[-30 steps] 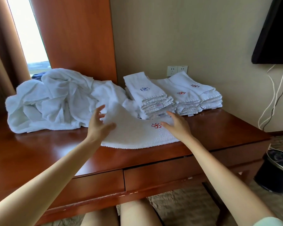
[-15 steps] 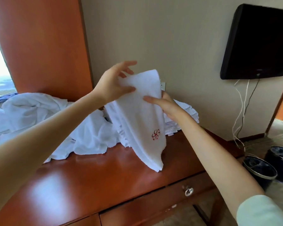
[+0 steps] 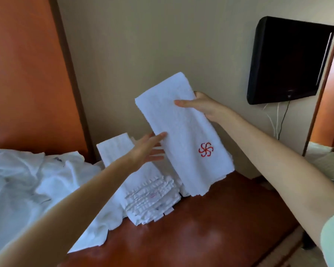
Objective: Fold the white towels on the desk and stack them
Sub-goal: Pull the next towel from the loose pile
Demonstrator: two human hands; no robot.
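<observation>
Gripping the folded towel (image 3: 181, 132) aloft is the right hand (image 3: 201, 107); the left hand (image 3: 145, 149), fingers straight, touches its edge.

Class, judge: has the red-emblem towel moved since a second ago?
Yes. The towel rose off the desk, where it lay flat; the right hand holds it up.

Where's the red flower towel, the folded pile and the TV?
Red flower towel (image 3: 183, 134): head view, plain middle.
Folded pile (image 3: 150, 197): head view, layered front edge.
TV (image 3: 287, 60): head view, screen middle.
</observation>
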